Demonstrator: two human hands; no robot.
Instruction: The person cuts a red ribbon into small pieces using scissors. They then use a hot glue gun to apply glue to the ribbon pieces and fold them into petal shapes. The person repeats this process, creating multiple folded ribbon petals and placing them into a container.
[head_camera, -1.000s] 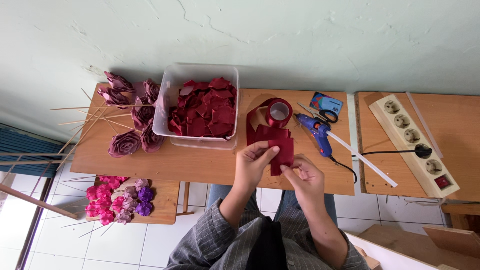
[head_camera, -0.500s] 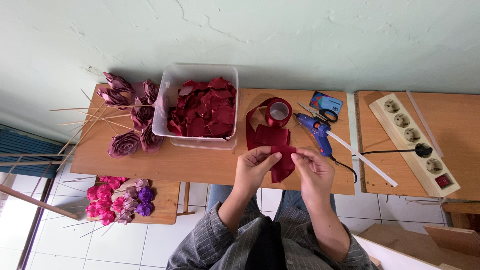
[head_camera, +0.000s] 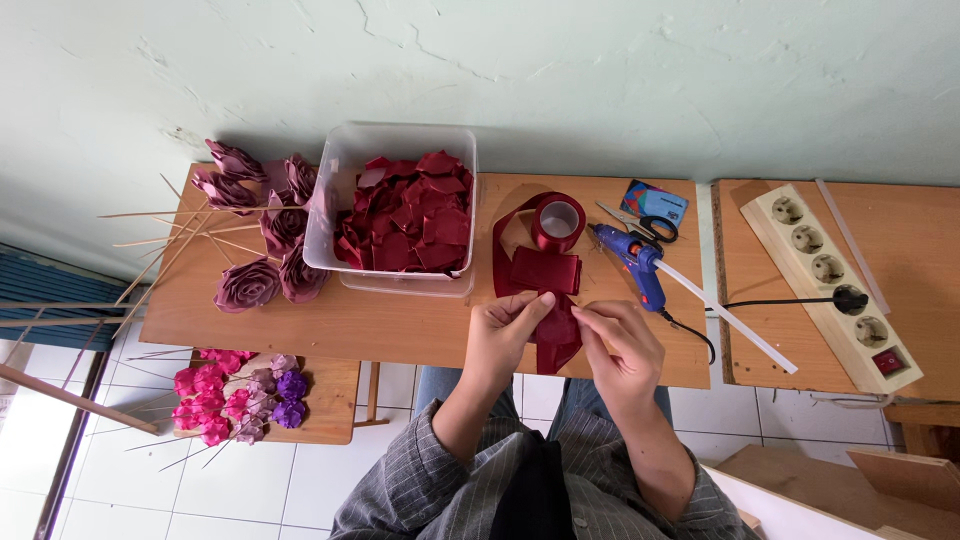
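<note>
Small flat card pack (head_camera: 655, 202), blue w/ red and white print, lies at the far table edge, just beside the scissors (head_camera: 640, 225). Clear plastic tub (head_camera: 345, 175), rectangular, holds many cut dark-red satin pieces (head_camera: 410, 215). Ribbon roll (head_camera: 558, 222), glossy dark red w/ pale core, stands near the tub; its strip loops on the wooden table (head_camera: 350, 325). Left hand (head_camera: 505, 335) and right hand (head_camera: 622, 345) both pinch a folded dark-red ribbon piece (head_camera: 556, 330) at the near table edge, fingers closed narrow on it. Blue glue gun (head_camera: 632, 262) w/ white stick lies to the right. Folded ribbon roses (head_camera: 262, 245), mauve, on thin sticks at left. Cream power strip (head_camera: 830, 270) on the next table.
</note>
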